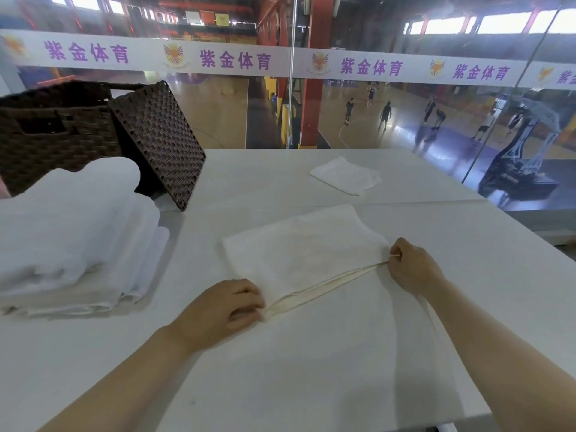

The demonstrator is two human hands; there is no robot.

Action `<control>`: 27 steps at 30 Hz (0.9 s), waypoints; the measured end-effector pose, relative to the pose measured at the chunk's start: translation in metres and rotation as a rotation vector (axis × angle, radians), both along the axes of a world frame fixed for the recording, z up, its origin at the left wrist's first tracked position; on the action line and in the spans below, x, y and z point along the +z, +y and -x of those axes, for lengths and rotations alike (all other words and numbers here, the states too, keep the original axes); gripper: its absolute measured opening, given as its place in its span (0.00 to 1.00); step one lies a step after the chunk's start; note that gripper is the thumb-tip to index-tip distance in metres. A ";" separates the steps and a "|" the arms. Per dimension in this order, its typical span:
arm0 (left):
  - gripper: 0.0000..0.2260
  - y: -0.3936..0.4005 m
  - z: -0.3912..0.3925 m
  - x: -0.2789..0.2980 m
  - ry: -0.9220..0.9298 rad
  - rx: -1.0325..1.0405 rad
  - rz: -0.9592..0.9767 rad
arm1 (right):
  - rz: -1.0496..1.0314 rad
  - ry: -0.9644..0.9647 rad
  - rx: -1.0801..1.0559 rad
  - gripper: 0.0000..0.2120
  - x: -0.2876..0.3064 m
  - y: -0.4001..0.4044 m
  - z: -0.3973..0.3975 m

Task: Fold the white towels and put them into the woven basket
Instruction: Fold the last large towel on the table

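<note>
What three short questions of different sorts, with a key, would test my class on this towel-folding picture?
1. True or false: the left hand and the right hand each pinch a corner of the towel on the table.
2. Where is the pile of towels? A) inside the basket B) on the table in front of the basket C) on the floor
3. Fill in: the lid leans against the ____.

Key:
1. True; both hold its near edge.
2. B; it lies on the table.
3. Basket. A smaller folded towel lies apart, farther back.
</note>
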State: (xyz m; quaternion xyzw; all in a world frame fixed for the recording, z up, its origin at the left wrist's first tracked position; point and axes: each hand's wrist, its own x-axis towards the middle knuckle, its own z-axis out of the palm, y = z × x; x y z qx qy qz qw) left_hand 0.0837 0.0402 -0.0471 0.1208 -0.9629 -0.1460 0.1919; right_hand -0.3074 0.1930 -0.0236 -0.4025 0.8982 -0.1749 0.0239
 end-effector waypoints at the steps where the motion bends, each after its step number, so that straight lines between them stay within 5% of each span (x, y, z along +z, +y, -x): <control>1: 0.11 0.002 -0.001 0.003 0.005 -0.033 -0.005 | 0.011 -0.056 -0.046 0.07 0.004 -0.004 -0.001; 7: 0.13 0.017 0.023 0.027 0.271 0.125 -0.151 | -0.023 -0.186 -0.175 0.16 0.008 -0.028 0.005; 8: 0.13 0.016 0.031 0.028 0.220 0.232 -0.130 | -0.042 -0.215 -0.196 0.18 0.008 -0.032 0.006; 12: 0.38 0.014 0.047 0.006 -0.341 0.482 -0.107 | -0.108 -0.386 -0.202 0.12 0.015 -0.041 0.011; 14: 0.41 0.012 0.045 -0.004 -0.365 0.463 -0.104 | -0.085 -0.445 -0.206 0.09 0.017 -0.040 0.013; 21: 0.46 0.014 0.046 -0.001 -0.410 0.430 -0.078 | 0.465 -0.603 -0.293 0.07 0.031 -0.046 -0.010; 27: 0.48 0.018 0.041 0.000 -0.234 0.369 -0.233 | 0.678 -0.371 -0.028 0.08 0.073 -0.064 -0.092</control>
